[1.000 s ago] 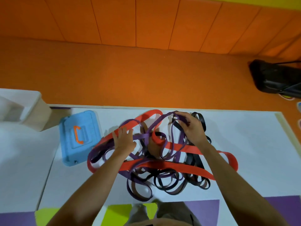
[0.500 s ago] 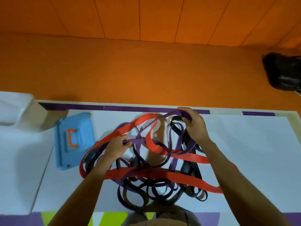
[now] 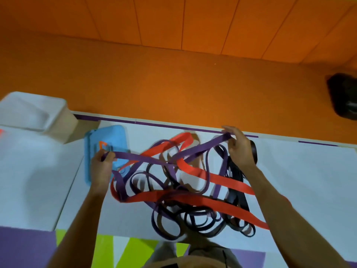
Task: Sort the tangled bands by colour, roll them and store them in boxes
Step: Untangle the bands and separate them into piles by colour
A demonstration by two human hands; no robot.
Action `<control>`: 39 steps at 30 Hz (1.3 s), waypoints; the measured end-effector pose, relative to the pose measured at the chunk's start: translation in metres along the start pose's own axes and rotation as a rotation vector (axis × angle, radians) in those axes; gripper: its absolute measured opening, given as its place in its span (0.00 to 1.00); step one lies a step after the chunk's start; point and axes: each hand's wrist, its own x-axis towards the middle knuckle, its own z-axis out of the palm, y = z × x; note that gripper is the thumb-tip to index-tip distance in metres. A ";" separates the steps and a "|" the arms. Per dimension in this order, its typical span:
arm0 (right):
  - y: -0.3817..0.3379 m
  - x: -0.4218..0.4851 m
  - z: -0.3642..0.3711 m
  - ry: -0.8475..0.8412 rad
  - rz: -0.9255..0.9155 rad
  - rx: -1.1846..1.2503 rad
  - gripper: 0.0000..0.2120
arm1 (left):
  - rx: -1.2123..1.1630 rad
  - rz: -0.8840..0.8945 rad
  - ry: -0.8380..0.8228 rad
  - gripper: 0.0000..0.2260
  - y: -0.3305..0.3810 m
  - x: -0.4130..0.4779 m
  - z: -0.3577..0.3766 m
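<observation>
A tangle of bands lies on the white table (image 3: 301, 176): wide red bands (image 3: 212, 202), purple bands and thin black bands (image 3: 237, 192). One purple band (image 3: 146, 157) is stretched across the top of the pile. My left hand (image 3: 101, 169) grips its left end over the blue box. My right hand (image 3: 240, 149) holds its right end, raised near the table's far edge. The rest of the pile stays knotted below and between my hands.
A blue lidded box (image 3: 105, 144) with an orange handle lies flat left of the pile. A white bin (image 3: 36, 113) stands at the far left. A black bag (image 3: 343, 95) rests on the orange floor at the right.
My hands have moved apart, the left one leftward over the blue box, the right one staying near the far edge, pulling a purple band taut out of the pile.
</observation>
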 end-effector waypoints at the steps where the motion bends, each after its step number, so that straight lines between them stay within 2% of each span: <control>1: -0.002 -0.003 0.003 -0.011 0.007 0.011 0.24 | 0.097 -0.002 -0.013 0.11 -0.008 0.002 -0.005; 3: -0.003 -0.010 0.010 -0.046 0.041 0.027 0.19 | 0.309 -0.019 -0.080 0.08 -0.023 0.004 -0.010; 5: -0.002 -0.018 0.018 -0.065 0.084 0.021 0.18 | 0.487 0.003 -0.163 0.05 -0.036 0.003 -0.011; 8: -0.003 -0.028 0.026 -0.024 0.161 0.057 0.18 | 0.636 0.045 -0.258 0.11 -0.042 0.000 -0.004; 11: -0.005 -0.033 0.029 0.025 0.194 0.070 0.18 | 0.792 0.121 -0.346 0.09 -0.037 0.000 0.012; 13: -0.005 -0.034 0.028 0.036 0.200 0.056 0.17 | 0.893 0.109 -0.398 0.09 -0.028 -0.002 0.026; 15: -0.004 -0.032 0.025 0.041 0.212 0.044 0.17 | 1.071 0.095 -0.421 0.13 -0.020 -0.003 0.043; 17: -0.001 -0.030 0.023 0.040 0.212 0.041 0.18 | 1.168 0.155 -0.416 0.21 -0.013 -0.004 0.064; 19: 0.003 -0.026 0.020 0.031 0.205 0.048 0.18 | 1.129 0.249 -0.432 0.26 -0.002 -0.007 0.087; 23: 0.012 -0.015 0.017 0.007 0.167 -0.013 0.17 | 1.138 0.384 -0.489 0.25 0.017 -0.009 0.136; 27: 0.024 0.003 0.016 -0.035 0.182 -0.021 0.17 | 1.185 0.352 -0.549 0.25 0.033 0.001 0.169; 31: 0.031 0.028 0.019 -0.070 0.163 0.034 0.17 | 1.102 0.342 -0.626 0.25 0.034 0.017 0.182; 37: 0.033 0.066 0.037 -0.196 0.078 0.133 0.20 | 0.935 0.402 -0.683 0.15 0.031 0.030 0.201; 39: 0.036 0.075 0.044 -0.255 0.035 0.142 0.25 | 0.857 0.337 -0.705 0.15 0.030 0.031 0.208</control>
